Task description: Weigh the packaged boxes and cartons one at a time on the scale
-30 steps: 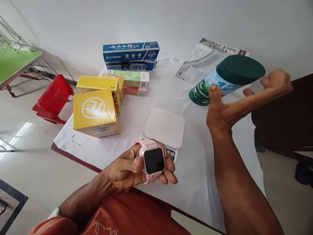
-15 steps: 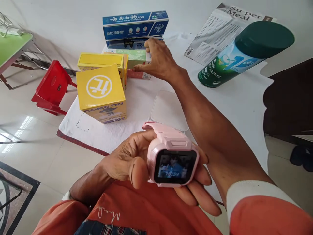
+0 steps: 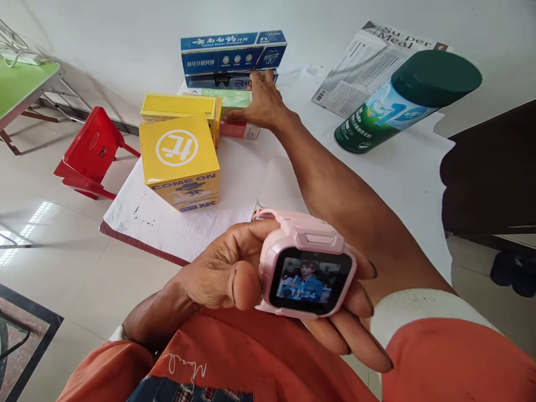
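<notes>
Tablecloth (image 3: 402,167) bears can (image 3: 389,111), boxes (image 3: 180,162), scale (image 3: 278,184) behind watch (image 3: 310,279) in left hand (image 3: 221,273).

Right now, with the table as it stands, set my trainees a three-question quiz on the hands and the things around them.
1. True or false: the left hand holds a pink smartwatch with its screen lit.
2. The right hand touches: A the yellow cube box; B the stacked flat boxes; C the printed leaflet?
3. Fill in: the tall can has a dark ____ lid.
Key: 1 true; 2 B; 3 green.
</notes>
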### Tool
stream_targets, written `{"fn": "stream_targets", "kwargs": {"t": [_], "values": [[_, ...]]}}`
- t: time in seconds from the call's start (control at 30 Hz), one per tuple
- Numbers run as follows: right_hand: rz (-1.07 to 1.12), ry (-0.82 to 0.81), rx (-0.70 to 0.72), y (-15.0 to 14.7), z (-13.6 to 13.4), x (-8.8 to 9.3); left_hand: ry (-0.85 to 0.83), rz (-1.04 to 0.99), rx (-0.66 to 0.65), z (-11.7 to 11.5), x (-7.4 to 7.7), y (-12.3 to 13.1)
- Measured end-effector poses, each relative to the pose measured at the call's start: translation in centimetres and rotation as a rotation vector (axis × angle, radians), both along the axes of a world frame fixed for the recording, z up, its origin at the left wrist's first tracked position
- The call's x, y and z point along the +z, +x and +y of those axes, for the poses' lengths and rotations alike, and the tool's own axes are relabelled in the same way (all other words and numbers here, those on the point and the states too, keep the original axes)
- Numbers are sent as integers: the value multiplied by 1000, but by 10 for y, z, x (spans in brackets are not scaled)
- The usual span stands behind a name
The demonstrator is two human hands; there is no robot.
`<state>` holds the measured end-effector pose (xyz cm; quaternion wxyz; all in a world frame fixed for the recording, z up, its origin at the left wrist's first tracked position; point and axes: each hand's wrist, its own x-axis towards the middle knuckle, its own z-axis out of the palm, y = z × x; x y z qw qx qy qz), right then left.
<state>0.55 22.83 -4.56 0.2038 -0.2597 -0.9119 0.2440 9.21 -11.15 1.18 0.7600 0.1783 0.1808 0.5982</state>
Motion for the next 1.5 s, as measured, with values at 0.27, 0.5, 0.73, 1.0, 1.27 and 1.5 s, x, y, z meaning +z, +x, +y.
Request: {"fn": "stream_targets", "kwargs": {"t": [0.27,0.5,0.73,1.0,1.27,1.5], "values": [[-202,156,-90,16,-31,20,101,69,58,2,0,-11],[-11,168,5,40,-25,3,28,373,261,-18,-2,-12],[104,126,-98,91,-35,30,-186,152,328,-31,-13,26],[108,171,-95,206,-71,48,-604,81,414,-31,-46,48],[28,146,-78,243,-106,13,-550,121,353,-29,-42,49],[0,160,-89,242,-109,10,-231,112,179,-44,-38,40]]}}
